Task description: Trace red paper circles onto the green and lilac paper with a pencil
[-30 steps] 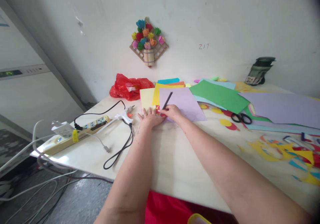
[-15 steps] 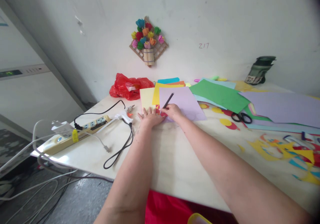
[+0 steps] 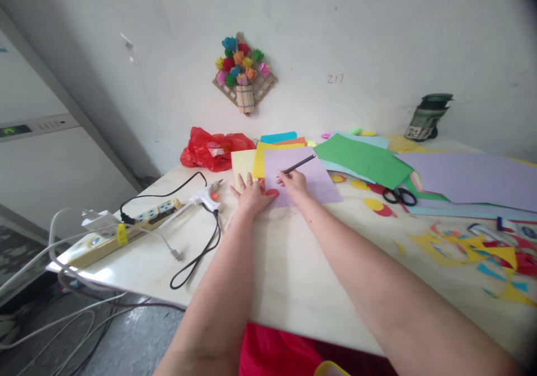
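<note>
A sheet of lilac paper (image 3: 293, 160) lies on the table, overlapping yellow paper (image 3: 259, 160) and a cream sheet (image 3: 241, 160). On its lower left part sits a small red paper circle (image 3: 272, 193). My left hand (image 3: 250, 197) rests flat with fingers spread, its thumb against the circle. My right hand (image 3: 293, 184) grips a dark pencil (image 3: 300, 164) above the lilac sheet, just right of the circle. The pencil leans far over, its upper end pointing up and to the right.
Left are a white glue gun (image 3: 207, 197) and a power strip (image 3: 138, 225) with cords. A red plastic bag (image 3: 213, 147) lies behind. Right are black-handled scissors (image 3: 399, 196), green paper (image 3: 364, 160), paper scraps (image 3: 457, 247) and a dark bottle (image 3: 428, 117).
My right hand has moved the pencil off the red circle to the right and tilted it lower. More of the circle shows now. My left hand stays flat, and the camera has turned slightly.
</note>
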{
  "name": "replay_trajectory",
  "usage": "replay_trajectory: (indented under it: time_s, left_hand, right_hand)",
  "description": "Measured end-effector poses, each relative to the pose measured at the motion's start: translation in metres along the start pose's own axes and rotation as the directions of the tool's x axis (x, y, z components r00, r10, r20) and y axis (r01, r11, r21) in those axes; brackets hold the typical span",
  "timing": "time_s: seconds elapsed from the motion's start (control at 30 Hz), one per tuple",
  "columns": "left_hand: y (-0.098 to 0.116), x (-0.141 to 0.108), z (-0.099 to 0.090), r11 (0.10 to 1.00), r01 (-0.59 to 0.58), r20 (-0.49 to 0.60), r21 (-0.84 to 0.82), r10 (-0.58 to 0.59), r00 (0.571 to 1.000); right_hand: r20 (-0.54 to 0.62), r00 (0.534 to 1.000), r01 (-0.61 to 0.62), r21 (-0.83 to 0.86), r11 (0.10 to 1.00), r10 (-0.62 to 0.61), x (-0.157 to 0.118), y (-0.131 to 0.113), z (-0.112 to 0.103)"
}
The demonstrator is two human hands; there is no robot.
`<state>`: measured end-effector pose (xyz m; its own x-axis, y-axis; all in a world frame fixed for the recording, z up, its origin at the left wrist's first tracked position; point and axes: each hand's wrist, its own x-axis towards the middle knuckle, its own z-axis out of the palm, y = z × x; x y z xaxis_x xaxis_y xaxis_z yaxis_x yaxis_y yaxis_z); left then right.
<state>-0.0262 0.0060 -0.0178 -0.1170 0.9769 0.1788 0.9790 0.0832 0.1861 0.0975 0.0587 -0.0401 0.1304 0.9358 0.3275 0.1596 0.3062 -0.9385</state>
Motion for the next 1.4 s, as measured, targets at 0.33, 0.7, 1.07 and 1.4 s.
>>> replay_trajectory:
  time_s: [0.33,0.7,1.07,1.4]
  left_hand:
    - [-0.001,0.006,0.001,0.983,0.133,0.006,-0.129,-0.133,0.991]
    - [-0.006,0.009,-0.006,0.947,0.075,-0.128,-0.314,-0.120,0.984]
    - [0.024,0.035,-0.018,0.919,-0.072,0.025,-0.387,0.089,0.996]
    - [0.032,0.033,0.019,0.952,-0.134,-0.030,-0.275,0.131,0.991]
  right_hand:
    - [-0.059,0.998,-0.032,0.038,0.999,0.034,-0.001,-0.006,-0.005]
    - [-0.185,0.981,-0.039,0.109,0.993,0.059,0.011,-0.013,-0.039]
    - [-0.206,0.978,-0.027,0.048,0.998,0.037,0.014,0.004,-0.045]
    - [-0.144,0.987,-0.079,-0.080,0.994,0.067,0.010,0.006,-0.049]
